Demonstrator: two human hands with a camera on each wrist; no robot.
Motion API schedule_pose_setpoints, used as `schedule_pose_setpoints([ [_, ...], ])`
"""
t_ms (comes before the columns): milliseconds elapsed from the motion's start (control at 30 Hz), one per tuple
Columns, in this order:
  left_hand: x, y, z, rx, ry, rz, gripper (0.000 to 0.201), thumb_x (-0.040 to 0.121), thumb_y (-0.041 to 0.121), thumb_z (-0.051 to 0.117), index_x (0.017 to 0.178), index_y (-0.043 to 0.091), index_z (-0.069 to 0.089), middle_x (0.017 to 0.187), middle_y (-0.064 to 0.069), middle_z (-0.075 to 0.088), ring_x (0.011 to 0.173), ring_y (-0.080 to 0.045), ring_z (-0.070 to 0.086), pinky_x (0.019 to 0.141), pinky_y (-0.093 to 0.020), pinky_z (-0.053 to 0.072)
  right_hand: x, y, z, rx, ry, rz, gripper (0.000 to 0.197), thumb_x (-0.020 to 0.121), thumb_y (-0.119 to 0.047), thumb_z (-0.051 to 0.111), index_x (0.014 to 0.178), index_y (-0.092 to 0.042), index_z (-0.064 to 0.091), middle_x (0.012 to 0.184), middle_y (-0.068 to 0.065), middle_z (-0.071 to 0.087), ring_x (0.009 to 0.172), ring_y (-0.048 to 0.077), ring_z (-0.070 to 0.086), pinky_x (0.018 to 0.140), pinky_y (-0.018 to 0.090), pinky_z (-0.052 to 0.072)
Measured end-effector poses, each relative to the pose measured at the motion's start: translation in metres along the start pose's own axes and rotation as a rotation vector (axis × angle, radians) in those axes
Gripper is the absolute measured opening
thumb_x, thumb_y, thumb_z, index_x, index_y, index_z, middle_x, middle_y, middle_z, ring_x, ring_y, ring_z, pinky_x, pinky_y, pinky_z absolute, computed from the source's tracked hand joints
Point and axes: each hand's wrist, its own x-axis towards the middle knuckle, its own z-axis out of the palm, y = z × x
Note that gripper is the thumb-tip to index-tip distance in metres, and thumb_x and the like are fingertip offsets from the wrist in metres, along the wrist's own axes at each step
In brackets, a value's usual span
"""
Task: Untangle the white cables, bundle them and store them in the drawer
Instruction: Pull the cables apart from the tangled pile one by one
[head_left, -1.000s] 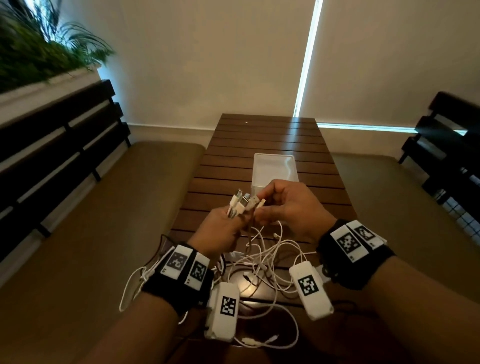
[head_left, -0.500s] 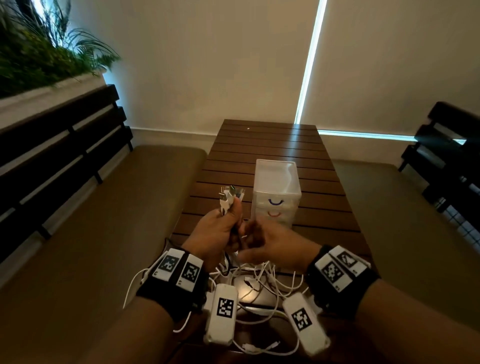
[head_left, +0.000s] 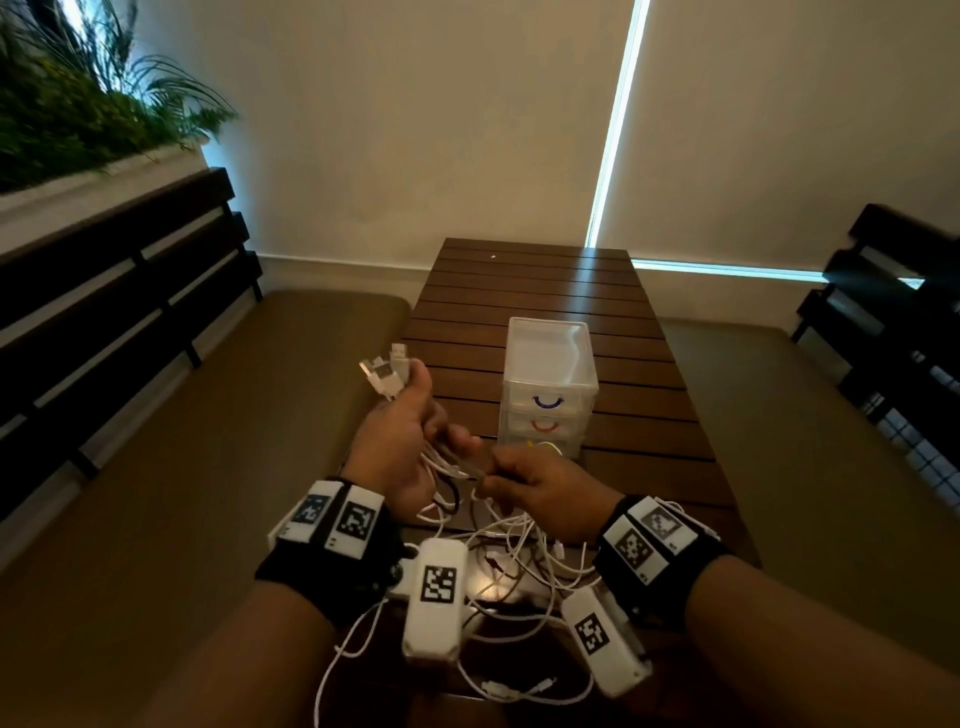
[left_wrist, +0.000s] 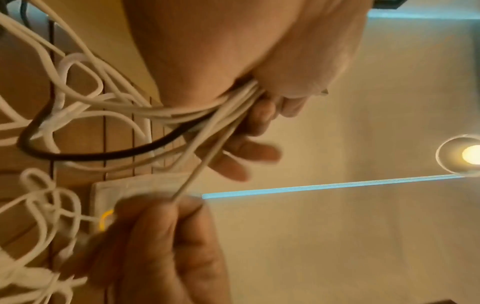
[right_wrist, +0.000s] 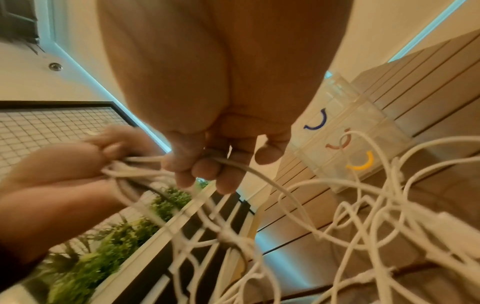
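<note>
Your left hand keeps a closed grip on a bunch of white cables, plugs sticking above it. Just right, your right hand pinches one strand. The drawer box stands beyond it on the worktop.

Counts: two hands, the left hand and the right hand. One tangle of white cables; the number of cables cannot be told. One black cable. One drawer unit with three drawers, handles blue, red and yellow. One table. Two benches
</note>
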Motion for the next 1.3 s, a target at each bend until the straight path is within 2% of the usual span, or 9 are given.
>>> schedule_pose_setpoints([
  [100, -0.007, 0.024, -0.008, 0.311, 0.073, 0.262, 0.045, 0.094, 0.039, 0.053, 0.056, 0.017, 0.045, 0.048, 0.002, 0.034, 0.040, -0.012, 0.029, 0.045, -0.024, 0.028, 0.001, 0.014, -0.014, -0.164, -0.038, 0.092, 0.015, 0.097, -0.026, 0.055, 0.090, -0.014, 0.061, 0.077, -0.006, 0.060, 0.069, 0.005, 0.055, 0.068, 0.025, 0.048],
  [200, -0.002, 0.046, -0.030, 1.077, 0.210, 0.631, 0.033, 0.094, 0.023, 0.058, 0.063, 0.013, 0.056, 0.052, 0.001, 0.046, 0.042, -0.007, 0.040, 0.043, -0.022, 0.032, 0.001, 0.022, -0.030, -0.263, -0.018, 0.139, 0.014, 0.097, -0.025, 0.054, 0.084, -0.025, 0.059, 0.077, -0.010, 0.057, 0.070, 0.004, 0.053, 0.067, 0.020, 0.042],
  [333, 0.005, 0.046, -0.031, 1.581, 0.262, 0.609, 0.010, 0.091, 0.017, 0.054, 0.085, 0.015, 0.062, 0.073, -0.003, 0.061, 0.059, -0.018, 0.051, 0.049, -0.023, 0.033, 0.009, 0.000, -0.039, -0.273, 0.114, 0.034, 0.012, 0.095, -0.021, 0.058, 0.089, -0.012, 0.063, 0.082, 0.000, 0.065, 0.075, 0.012, 0.060, 0.067, 0.025, 0.046],
  [500, -0.003, 0.008, -0.002, 1.341, 0.024, 0.387, 0.022, 0.089, 0.007, 0.055, 0.069, 0.007, 0.065, 0.066, -0.009, 0.061, 0.071, -0.036, 0.060, 0.054, -0.029, 0.038, 0.025, -0.043, -0.037, -0.232, 0.236, -0.170, 0.007, 0.093, -0.013, 0.060, 0.096, -0.009, 0.064, 0.085, 0.004, 0.067, 0.077, 0.019, 0.061, 0.070, 0.031, 0.050],
  [633, 0.005, 0.031, -0.023, 1.068, 0.305, 0.492, 0.011, 0.081, 0.003, 0.059, 0.076, 0.003, 0.068, 0.063, -0.008, 0.056, 0.067, -0.029, 0.057, 0.056, -0.028, 0.037, 0.023, -0.024, -0.050, -0.290, 0.114, -0.019, 0.011, 0.094, -0.021, 0.060, 0.084, -0.024, 0.056, 0.078, -0.004, 0.062, 0.073, 0.015, 0.059, 0.070, 0.032, 0.051],
  [700, 0.008, 0.053, -0.041, 1.148, 0.495, 0.559, 0.012, 0.088, 0.011, 0.063, 0.093, 0.004, 0.070, 0.075, -0.010, 0.060, 0.077, -0.032, 0.061, 0.061, -0.028, 0.038, 0.014, -0.004, -0.058, -0.289, 0.091, 0.098, 0.012, 0.094, -0.021, 0.059, 0.083, -0.017, 0.057, 0.074, -0.002, 0.062, 0.070, 0.016, 0.060, 0.069, 0.035, 0.050],
  [800, 0.010, 0.068, -0.061, 1.381, 0.602, 0.552, 0.014, 0.087, 0.026, 0.065, 0.088, 0.012, 0.064, 0.082, -0.013, 0.060, 0.087, -0.038, 0.062, 0.067, -0.032, 0.041, 0.007, 0.012, -0.064, -0.232, 0.169, 0.156, 0.012, 0.093, -0.019, 0.061, 0.085, -0.010, 0.063, 0.070, 0.007, 0.066, 0.066, 0.020, 0.063, 0.073, 0.044, 0.056],
  [1067, 0.001, 0.001, 0.001, 1.244, 0.027, 0.580, 0.008, 0.087, 0.016, 0.065, 0.088, 0.011, 0.071, 0.069, 0.002, 0.064, 0.061, -0.017, 0.059, 0.050, -0.017, 0.035, 0.022, -0.040, -0.047, -0.276, 0.094, -0.048, 0.018, 0.089, -0.019, 0.067, 0.106, -0.018, 0.073, 0.097, -0.002, 0.072, 0.087, 0.011, 0.065, 0.080, 0.025, 0.051],
  [1300, 0.013, 0.035, -0.016, 1.452, 0.274, 0.580, 0.009, 0.090, 0.014, 0.060, 0.088, 0.009, 0.067, 0.077, -0.005, 0.063, 0.067, -0.019, 0.055, 0.057, -0.024, 0.034, 0.013, -0.017, -0.058, -0.265, 0.051, 0.066, 0.009, 0.093, -0.020, 0.062, 0.085, -0.018, 0.064, 0.071, -0.008, 0.064, 0.067, 0.008, 0.062, 0.068, 0.024, 0.052],
])
